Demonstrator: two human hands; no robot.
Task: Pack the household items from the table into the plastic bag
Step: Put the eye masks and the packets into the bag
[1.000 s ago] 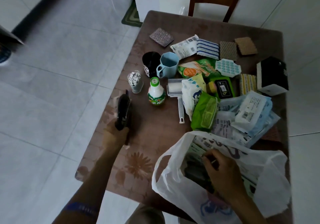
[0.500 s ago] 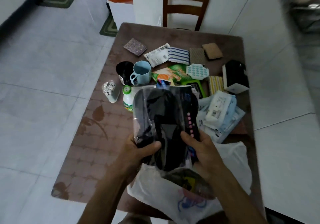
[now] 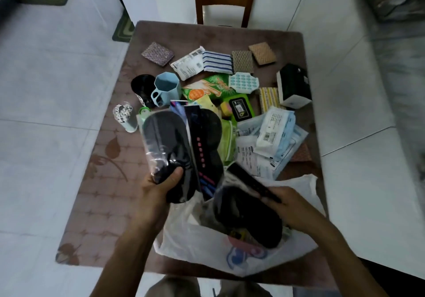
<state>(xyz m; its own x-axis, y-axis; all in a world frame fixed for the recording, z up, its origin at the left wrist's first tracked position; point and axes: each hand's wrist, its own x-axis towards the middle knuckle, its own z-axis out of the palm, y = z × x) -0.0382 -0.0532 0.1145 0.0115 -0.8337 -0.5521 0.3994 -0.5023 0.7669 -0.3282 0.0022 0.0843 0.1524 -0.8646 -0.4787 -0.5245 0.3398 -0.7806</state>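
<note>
The white plastic bag (image 3: 202, 243) lies open at the near edge of the brown table (image 3: 108, 195). My left hand (image 3: 161, 188) grips the lower corner of a clear packet holding black items (image 3: 179, 145) and keeps it upright just above the bag's left side. My right hand (image 3: 292, 207) holds a second black packet (image 3: 248, 216), which lies tilted in the bag's mouth. Something yellow and dark shows inside the bag beneath it.
Several household items crowd the table's far half: a blue mug (image 3: 166, 88), a black cup (image 3: 142, 87), a green wipes pack (image 3: 239, 108), white tissue packs (image 3: 273, 128), sponges (image 3: 242, 61) and a black-and-white box (image 3: 293, 87). A wooden chair (image 3: 224, 0) stands behind the table.
My left hand lifted the black packets from the table's left side to above the bag. The right hand has since drawn one packet away and lowered it into the bag's mouth.
</note>
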